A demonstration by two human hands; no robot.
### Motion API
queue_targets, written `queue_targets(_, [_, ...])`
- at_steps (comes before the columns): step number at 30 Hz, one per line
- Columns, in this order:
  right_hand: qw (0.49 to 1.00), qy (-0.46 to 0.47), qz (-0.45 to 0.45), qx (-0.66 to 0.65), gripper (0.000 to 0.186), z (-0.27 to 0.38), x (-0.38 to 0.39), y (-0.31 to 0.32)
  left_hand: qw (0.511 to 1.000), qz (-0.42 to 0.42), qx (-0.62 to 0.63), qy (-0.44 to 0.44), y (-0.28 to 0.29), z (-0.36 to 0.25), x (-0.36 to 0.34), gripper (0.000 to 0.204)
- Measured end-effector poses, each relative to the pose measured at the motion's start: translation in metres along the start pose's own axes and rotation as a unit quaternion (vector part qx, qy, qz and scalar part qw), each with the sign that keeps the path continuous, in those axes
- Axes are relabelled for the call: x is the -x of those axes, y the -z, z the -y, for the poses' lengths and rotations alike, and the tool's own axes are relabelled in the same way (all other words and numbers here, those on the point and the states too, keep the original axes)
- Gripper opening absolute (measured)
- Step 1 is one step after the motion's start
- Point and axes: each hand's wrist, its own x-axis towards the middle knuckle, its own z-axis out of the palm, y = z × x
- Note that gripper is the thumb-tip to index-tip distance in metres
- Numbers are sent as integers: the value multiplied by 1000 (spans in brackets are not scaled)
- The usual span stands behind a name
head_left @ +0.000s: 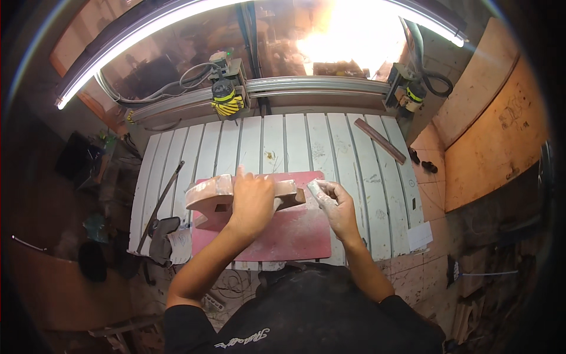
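My left hand [252, 200] rests flat on top of a carved wooden piece [206, 193] with a curved, hooked shape, pressing it against a red board [295, 233]. My right hand [336, 203] is closed around a small pale folded piece, likely sandpaper [315, 190], held at the right end of the wooden piece. Both hands are dusty. The red board lies on a white slatted machine bed [265, 144].
A gantry rail [306, 88] with a yellow-and-black router head [227, 100] spans the far edge of the bed. A dark wooden strip [380, 140] lies at the right, a long thin bar [160, 203] and a grey cloth [162, 239] at the left. Plywood sheets [495, 130] lean at the right.
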Motion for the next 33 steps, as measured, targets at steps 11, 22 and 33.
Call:
queue_targets(11, [905,229,-23,359,27,31,-20,-53,991,-62,-119,17,-47,5,0,8])
queue_targets(22, [889,246,-54,383,29,23,-16,-66,995,-58,-68,36,-52,13,-8,16])
queue_targets(33, [899,185,-62,393,26,22,-37,-68,992,-108,-69,22,-51,13,-12,8])
